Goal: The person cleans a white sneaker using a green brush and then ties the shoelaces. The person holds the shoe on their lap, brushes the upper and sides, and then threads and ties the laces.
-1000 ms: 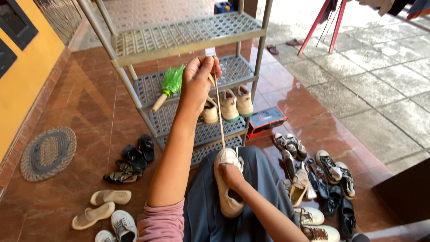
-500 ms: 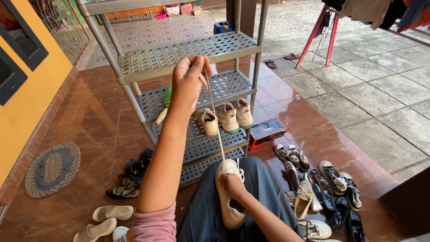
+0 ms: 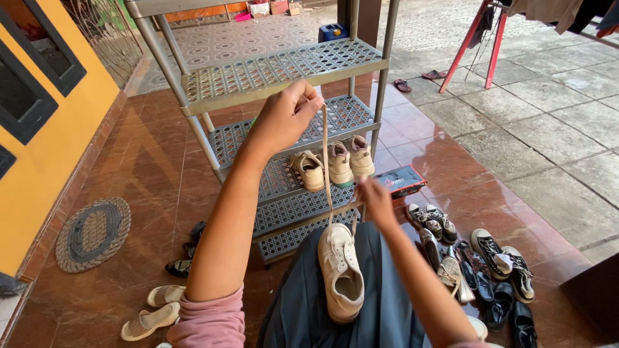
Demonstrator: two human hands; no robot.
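A cream sneaker [image 3: 342, 274] lies sole-down on the person's lap at lower centre, steadied there while its shoelace [image 3: 326, 164] is drawn taut upward. The left hand [image 3: 284, 119] pinches the lace's top end; the right hand [image 3: 376, 201] pinches another strand beside the grey metal shoe rack [image 3: 284, 67].

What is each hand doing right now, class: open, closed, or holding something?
Left hand: closed, pinching the beige shoelace pulled up from the cream sneaker.
Right hand: closed on the lace's other end, it seems; blurred.
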